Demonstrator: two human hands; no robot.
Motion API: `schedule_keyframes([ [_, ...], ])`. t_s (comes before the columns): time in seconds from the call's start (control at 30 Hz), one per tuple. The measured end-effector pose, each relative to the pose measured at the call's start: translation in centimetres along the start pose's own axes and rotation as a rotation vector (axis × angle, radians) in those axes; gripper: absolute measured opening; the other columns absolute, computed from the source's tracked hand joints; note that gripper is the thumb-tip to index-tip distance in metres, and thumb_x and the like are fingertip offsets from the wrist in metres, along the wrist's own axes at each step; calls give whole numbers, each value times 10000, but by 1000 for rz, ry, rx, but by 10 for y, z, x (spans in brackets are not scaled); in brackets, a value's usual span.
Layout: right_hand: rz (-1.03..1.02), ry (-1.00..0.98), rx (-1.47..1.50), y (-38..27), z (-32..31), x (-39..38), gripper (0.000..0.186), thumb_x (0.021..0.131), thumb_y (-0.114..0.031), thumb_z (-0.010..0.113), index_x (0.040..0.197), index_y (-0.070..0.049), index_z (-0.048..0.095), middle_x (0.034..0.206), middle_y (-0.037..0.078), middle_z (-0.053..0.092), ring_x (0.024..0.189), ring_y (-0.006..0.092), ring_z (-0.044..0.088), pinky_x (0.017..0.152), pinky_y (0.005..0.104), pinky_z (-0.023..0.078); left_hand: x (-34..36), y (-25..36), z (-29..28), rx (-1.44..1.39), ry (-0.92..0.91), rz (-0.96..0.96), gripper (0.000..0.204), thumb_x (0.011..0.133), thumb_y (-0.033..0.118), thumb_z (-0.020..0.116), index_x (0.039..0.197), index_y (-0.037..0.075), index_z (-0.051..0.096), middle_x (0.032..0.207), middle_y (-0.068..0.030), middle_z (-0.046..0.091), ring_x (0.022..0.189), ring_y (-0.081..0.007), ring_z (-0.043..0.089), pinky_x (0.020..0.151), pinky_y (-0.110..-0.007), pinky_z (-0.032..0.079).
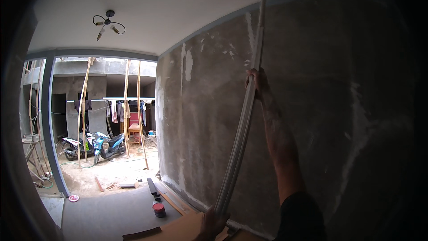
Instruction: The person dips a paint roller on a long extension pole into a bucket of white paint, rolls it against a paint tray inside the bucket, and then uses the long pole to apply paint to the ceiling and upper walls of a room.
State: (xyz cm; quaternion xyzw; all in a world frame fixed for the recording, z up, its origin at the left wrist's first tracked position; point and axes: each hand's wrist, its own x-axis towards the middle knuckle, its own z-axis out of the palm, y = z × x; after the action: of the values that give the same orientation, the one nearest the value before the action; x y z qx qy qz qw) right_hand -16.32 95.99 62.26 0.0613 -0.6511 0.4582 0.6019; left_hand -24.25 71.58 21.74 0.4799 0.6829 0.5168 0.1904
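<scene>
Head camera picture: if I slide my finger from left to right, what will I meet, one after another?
Grey post → ceiling lamp → dark bucket with a red top → left hand at the lower end of the long grey pole → right hand higher up it → dark sleeve.

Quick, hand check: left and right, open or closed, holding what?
Left hand: closed, low on the long grooved pole.
Right hand: closed around the same pole, higher up.
</scene>
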Motion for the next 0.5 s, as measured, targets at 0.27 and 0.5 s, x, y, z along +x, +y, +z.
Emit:
schedule_keyframes([
  [0.27,-21,46,16,13,13,30,256,810,-126,568,984,-71,389,696,77,460,494,196,510,403,350,426,18,4,-18,-7,107,82,466,723,354,690,988,-19,604,827,-188,659,869,-306,659,765,-422,486],
  [0.5,18,-44,17,15,31,47,302,786,-139,598,973,-60,375,807,95,452,541,201,529,434,361,446,25,12,-40,-64,75,42,446,720,340,685,966,-24,607,717,-142,642,758,-270,658,711,-394,496],
])
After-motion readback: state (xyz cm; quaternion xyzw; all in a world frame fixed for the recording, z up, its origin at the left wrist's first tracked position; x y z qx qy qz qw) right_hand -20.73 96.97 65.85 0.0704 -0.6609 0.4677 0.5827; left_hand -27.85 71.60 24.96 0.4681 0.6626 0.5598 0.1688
